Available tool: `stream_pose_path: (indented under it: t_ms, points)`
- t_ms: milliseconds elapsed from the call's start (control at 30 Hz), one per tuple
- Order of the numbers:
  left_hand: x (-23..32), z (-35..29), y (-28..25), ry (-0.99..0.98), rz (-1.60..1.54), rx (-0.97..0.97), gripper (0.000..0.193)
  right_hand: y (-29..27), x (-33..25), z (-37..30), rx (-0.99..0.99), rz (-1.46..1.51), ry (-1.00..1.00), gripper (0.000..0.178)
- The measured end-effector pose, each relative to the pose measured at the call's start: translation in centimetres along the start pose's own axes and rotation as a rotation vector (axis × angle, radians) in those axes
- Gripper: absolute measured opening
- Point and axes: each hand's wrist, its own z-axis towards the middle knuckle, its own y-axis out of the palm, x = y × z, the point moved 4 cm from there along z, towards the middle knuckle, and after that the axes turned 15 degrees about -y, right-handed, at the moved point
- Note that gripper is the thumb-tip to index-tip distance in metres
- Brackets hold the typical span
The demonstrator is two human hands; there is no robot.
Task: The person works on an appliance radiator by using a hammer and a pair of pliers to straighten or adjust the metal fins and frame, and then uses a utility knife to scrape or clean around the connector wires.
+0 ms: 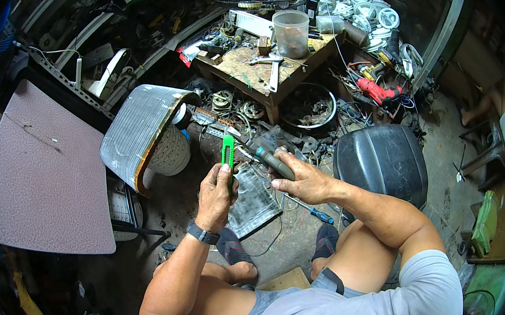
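Note:
My left hand (212, 197) is closed round a green utility knife (227, 150), held upright with its tip pointing away from me. In my right hand (305, 180) is a tool with a thick dark handle (275, 163) and a teal collar; its thin shaft slants up and left toward the knife's tip. Whether the two tips touch, I cannot tell. Both hands are raised above a dark, scuffed flat panel (247, 198) on the floor between my feet. A blue-handled screwdriver (320, 215) lies near my right foot.
A low wooden table (236, 64) ahead holds a clear bucket (292, 33), an adjustable wrench (274, 75) and scraps. Beneath it sits a round basin (333, 109). A black plastic shell (379, 165) and red drill (378, 90) are right; a large pinkish panel (45, 173) stands left. People sit at both sides.

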Motion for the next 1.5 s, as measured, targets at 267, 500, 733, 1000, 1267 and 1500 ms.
stream_pose_path:
  t_ms: [267,500,733,1000,1267,1500]
  points:
    - [-0.5,0.7,-0.2,0.035,-0.017,-0.052,0.035,0.7,0.7,-0.2,-0.01,0.503,0.164,0.029]
    - [-0.9,0.9,-0.3,0.053,-0.039,-0.066,0.037,1.0,0.6,-0.3,0.005,0.595,0.158,0.028]
    - [-1.3,1.2,-0.7,0.052,-0.073,-0.111,0.036,1.7,0.5,-0.3,-0.019,0.851,0.176,0.029]
    - [-1.1,1.8,-0.5,0.082,-0.103,-0.134,0.032,1.7,0.1,-0.1,0.029,0.923,0.218,0.035]
    - [-0.7,2.4,-1.5,0.142,-0.076,-0.097,0.033,0.4,0.4,-0.1,0.077,0.905,0.182,0.027]
    - [1.3,3.0,-3.1,0.145,-0.161,0.157,0.043,1.6,1.3,-0.1,-0.08,0.643,0.176,0.031]
